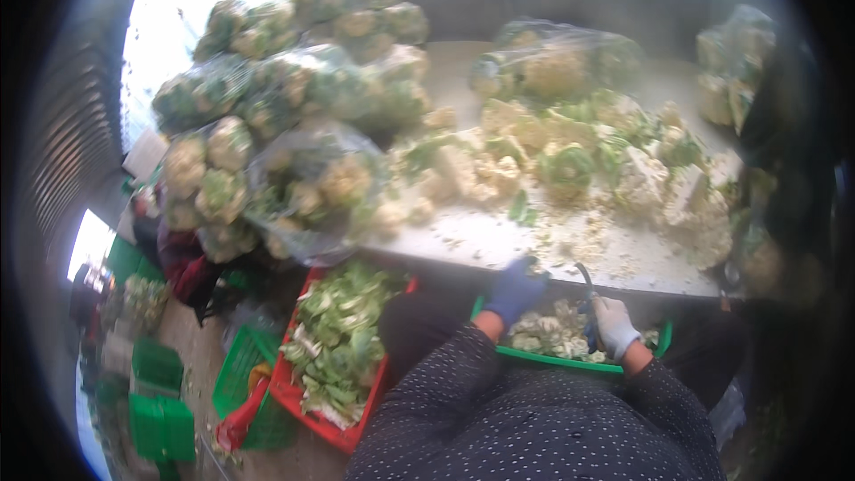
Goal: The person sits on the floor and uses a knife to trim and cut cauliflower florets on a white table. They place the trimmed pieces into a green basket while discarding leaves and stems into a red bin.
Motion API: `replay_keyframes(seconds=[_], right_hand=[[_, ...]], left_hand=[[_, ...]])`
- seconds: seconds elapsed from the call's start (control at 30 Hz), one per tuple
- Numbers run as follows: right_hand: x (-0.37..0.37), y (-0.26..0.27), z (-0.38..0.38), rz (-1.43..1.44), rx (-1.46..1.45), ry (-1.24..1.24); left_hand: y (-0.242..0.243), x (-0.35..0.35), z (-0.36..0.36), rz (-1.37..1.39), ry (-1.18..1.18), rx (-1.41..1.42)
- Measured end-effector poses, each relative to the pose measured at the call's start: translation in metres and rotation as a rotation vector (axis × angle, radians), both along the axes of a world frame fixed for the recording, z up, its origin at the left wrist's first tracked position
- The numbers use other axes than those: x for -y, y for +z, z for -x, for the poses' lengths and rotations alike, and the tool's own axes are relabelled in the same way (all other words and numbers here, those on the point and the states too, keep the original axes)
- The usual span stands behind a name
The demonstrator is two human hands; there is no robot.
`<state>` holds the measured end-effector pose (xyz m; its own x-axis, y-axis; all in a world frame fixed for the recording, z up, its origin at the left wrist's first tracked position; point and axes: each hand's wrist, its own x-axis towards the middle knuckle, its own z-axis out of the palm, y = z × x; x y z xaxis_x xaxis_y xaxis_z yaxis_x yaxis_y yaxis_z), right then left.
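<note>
My left hand (516, 290), in a blue glove, is at the front edge of the white table (461, 234). A small greenish bit shows at its fingertips, but blur hides whether it is gripped. My right hand (613, 324), in a white and blue glove, holds a knife with a curved blade (586, 275) pointing up towards the table. Below both hands, a green crate (568, 361) on my lap contains cut cauliflower florets (551, 333). Cut cauliflower pieces (497, 170) and leaves are heaped across the table, with crumbs scattered in front.
Bagged cauliflowers (320, 87) are stacked at the left, with another bag (554, 63) behind the heap. A red crate (381, 401) of leaves (340, 341) stands left of my leg, beside a green basket (230, 374). Further left is another person's dark red sleeve (184, 260).
</note>
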<state>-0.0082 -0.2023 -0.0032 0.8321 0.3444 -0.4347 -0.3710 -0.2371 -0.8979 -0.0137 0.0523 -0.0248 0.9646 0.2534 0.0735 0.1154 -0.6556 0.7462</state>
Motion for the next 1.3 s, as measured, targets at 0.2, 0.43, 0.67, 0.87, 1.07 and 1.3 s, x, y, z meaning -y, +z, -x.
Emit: replay_keyframes(seconds=[0.2,0.43,0.67,0.87,1.07,1.3], right_hand=[[-0.007,0.01,-0.014,-0.062,-0.079,-0.063],[-0.02,0.022,-0.03,0.08,-0.094,-0.01],[-0.02,0.026,-0.039,0.013,-0.067,-0.062],[-0.017,-0.01,-0.052,-0.532,-0.117,-0.208],[-0.018,-0.02,-0.051,-0.897,-0.337,-0.186],[-0.024,0.006,-0.027,-0.514,0.094,-0.28]], left_hand=[[0.015,-0.066,-0.113,-0.3,0.196,0.385],[0.03,-0.077,-0.214,-0.655,0.364,-0.036],[0.056,-0.078,-0.196,-0.381,0.167,0.301],[0.08,-0.015,-0.088,-0.404,-0.37,0.68],[0.048,0.038,-0.007,-0.081,-0.476,0.434],[0.001,0.067,0.025,0.895,-0.487,-0.2]])
